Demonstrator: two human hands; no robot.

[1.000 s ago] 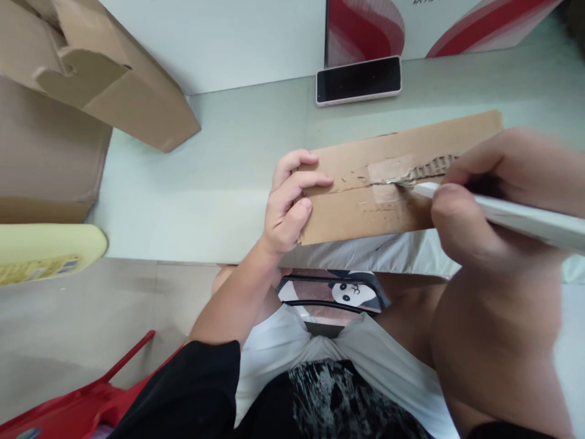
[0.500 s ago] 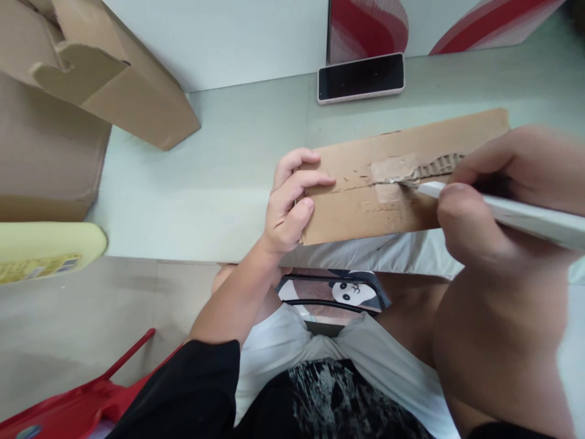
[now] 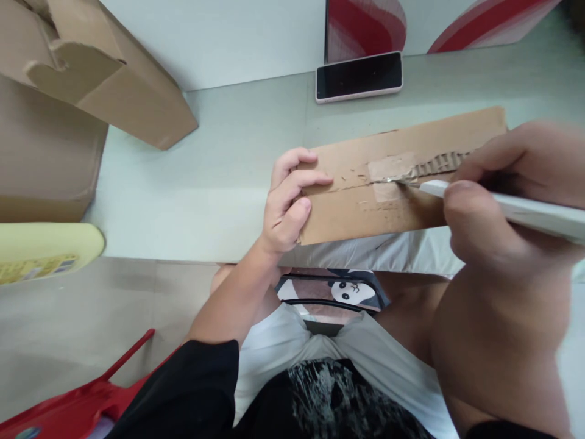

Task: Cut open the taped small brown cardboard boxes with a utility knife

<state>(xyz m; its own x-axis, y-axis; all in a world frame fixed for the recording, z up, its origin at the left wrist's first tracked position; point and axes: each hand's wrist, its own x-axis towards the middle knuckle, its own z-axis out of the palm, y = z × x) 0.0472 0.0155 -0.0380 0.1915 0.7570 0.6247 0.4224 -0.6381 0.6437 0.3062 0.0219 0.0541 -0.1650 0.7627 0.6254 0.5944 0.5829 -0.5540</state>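
the cardboard box (image 3: 393, 149) is held at the table's (image 3: 219, 183) near edge by the left hand (image 3: 283, 210), its fingers curled round one end; the white tool (image 3: 539, 214) is gripped in the right hand's (image 3: 521, 244) fingers, tip at the torn seam – it is best worked shallowly, with light pressure, the left fingers clear of its line

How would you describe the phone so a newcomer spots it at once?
On the pale green table, find the upright white panel with red curves. The phone lies just in front of it, beyond the held cardboard piece. Its dark, glossy face and pale pink rim set it apart from that brown piece.
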